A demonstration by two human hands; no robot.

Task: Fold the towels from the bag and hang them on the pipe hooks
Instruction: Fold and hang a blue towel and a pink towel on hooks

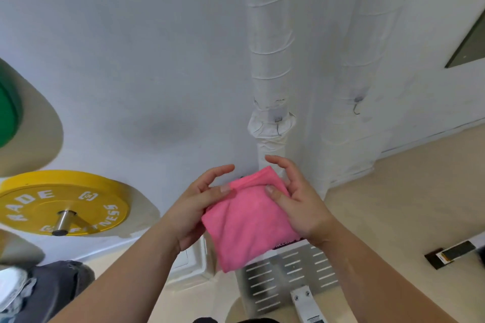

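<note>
White wall is filling most of the frame, with two wrapped vertical pipes (270, 60) running down its centre-right and a small wire hook showing on each: a left hook (278, 126) and a right hook (357, 106), both bare. At the lower left a yellow weight plate (63, 202) is sitting on a bar end, and a perforated metal panel (288, 278) is lying at the bottom centre.

Just below the left hook, a pink towel (244, 220) is being held in the air between both hands, folded into a compact pad. The left hand (191, 204) is pinching its upper left edge with the thumb on top, fingers curled loosely above. The right hand (296, 202) is gripping the upper right corner, thumb pressing the front face, index finger lifted clear. Holding it by the top edge is probably keeping the fold from slipping open while a spot to catch on the hook is being found.
</note>
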